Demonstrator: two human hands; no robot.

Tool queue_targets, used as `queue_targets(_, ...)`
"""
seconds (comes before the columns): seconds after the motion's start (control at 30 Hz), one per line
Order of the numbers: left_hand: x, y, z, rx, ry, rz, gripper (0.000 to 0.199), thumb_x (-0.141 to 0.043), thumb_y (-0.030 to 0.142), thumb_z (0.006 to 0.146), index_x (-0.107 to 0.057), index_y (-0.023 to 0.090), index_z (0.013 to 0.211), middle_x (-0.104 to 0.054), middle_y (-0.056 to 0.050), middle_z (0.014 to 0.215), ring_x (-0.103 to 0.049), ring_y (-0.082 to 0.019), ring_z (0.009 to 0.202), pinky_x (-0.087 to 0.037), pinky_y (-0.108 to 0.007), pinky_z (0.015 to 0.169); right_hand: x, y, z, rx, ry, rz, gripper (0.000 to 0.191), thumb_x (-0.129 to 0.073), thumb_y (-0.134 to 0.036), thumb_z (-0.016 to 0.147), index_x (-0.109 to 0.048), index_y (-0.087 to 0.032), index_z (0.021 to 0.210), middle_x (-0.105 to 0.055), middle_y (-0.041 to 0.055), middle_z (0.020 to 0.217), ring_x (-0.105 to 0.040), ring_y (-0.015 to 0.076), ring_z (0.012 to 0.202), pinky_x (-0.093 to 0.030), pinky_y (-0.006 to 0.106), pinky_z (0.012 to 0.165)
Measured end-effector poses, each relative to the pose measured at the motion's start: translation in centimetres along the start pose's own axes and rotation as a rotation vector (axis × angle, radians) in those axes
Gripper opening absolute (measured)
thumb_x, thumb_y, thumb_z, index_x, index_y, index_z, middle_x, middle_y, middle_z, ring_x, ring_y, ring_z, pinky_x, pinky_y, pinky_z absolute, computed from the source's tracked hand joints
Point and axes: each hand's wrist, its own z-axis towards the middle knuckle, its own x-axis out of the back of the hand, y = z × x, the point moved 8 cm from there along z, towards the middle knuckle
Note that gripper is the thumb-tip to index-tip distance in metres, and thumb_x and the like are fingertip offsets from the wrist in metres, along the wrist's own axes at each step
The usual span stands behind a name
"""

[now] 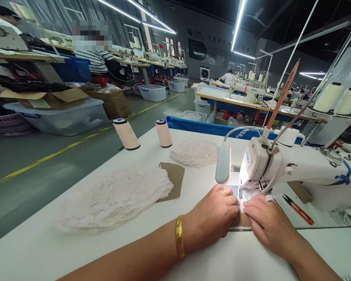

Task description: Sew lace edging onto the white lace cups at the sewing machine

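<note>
Left fingers [231, 210] curl, right fingers [253, 210] flatten against white lace [241, 205]; grips unclear. Slipping under sewing machine [269, 162] risks puncture.

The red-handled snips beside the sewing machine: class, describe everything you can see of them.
The snips have dark, slim, pointed blades, metal by their look, with tips slightly apart, and an orange-red handle. They lie on the pale work surface, to the right of the right hand and below the arm of the sewing machine. The blades point away and leftward. Neither hand touches them.
</note>
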Motion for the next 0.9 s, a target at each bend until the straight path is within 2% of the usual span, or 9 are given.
queue_targets(0.23,0.1,-1.0,0.8,0.003,0.032,0.046,0.027,-0.054,0.008,0.098,-0.074,0.019,0.085,-0.07,-0.006,0.079,-0.06,-0.022,0.081,-0.044,-0.037,0.079,-0.4,0.9,0.4,-0.042,-0.005,-0.097,0.036,-0.048,-0.006,0.097,-0.07,-0.025,0.118,-0.076,0.0065,0.107,-0.066,0.0242,0.095,-0.052,0.035,0.078)
queue_targets(0.37,0.4,-1.6,1.2,0.015,0.041,0.032,0.027,-0.053,0.011,0.101,-0.073,0.019,0.085,-0.073,-0.006,0.084,-0.062,-0.023,0.082,-0.045,-0.038,0.079,-0.9,1.8,0.3,-0.083,0.024,-0.12,0.038,-0.049,-0.008,0.097,-0.071,-0.025,0.123,-0.076,0.007,0.12,-0.068,0.0259,0.104,-0.056,0.039,0.087)
queue_targets(0.43,0.0,-2.8,1.6,0.116,-0.009,-0.047,0.024,-0.054,0.014,0.1,-0.074,0.019,0.088,-0.074,-0.006,0.089,-0.064,-0.023,0.086,-0.047,-0.039,0.084,-1.2,2.1,0.1,-0.097,0.041,-0.126,0.038,-0.05,-0.01,0.097,-0.07,-0.024,0.126,-0.075,0.0073,0.127,-0.068,0.0274,0.11,-0.056,0.042,0.092)
queue_targets(0.53,-1.0,-6.0,2.3,0.37,-0.078,-0.153,0.019,-0.057,0.02,0.098,-0.073,0.019,0.085,-0.073,-0.005,0.092,-0.065,-0.024,0.093,-0.05,-0.038,0.09,-1.4,2.5,0.0,-0.118,0.064,-0.157,0.038,-0.05,-0.013,0.099,-0.07,-0.021,0.131,-0.074,0.009,0.133,-0.068,0.0294,0.114,-0.058,0.045,0.094)
queue_targets(0.67,-2.6,-9.6,4.1,0.598,-0.098,-0.152,0.019,-0.06,0.025,0.098,-0.071,0.016,0.086,-0.071,-0.007,0.091,-0.067,-0.026,0.092,-0.053,-0.039,0.088,-1.5,2.6,-0.1,-0.138,0.085,-0.196,0.036,-0.049,-0.016,0.1,-0.071,-0.022,0.129,-0.075,0.0106,0.132,-0.07,0.0302,0.111,-0.062,0.045,0.089)
queue_targets(0.77,-3.8,-10.8,5.4,0.715,-0.168,-0.153,0.021,-0.067,0.032,0.1,-0.072,0.014,0.09,-0.072,-0.009,0.093,-0.068,-0.026,0.097,-0.055,-0.044,0.094,-1.9,2.6,-0.4,-0.108,0.109,-0.192,0.037,-0.048,-0.015,0.101,-0.07,-0.024,0.129,-0.076,0.0105,0.13,-0.073,0.029,0.106,-0.064,0.043,0.082)
queue_targets(0.9,-4.5,-10.9,5.8,0.813,-0.246,-0.219,0.026,-0.068,0.04,0.103,-0.071,0.015,0.108,-0.073,-0.008,0.114,-0.07,-0.023,0.106,-0.058,-0.046,0.098,-2.6,3.1,-1.1,-0.078,0.201,-0.157,0.034,-0.047,-0.02,0.105,-0.068,-0.024,0.13,-0.076,0.0122,0.127,-0.074,0.0293,0.103,-0.065,0.044,0.081)
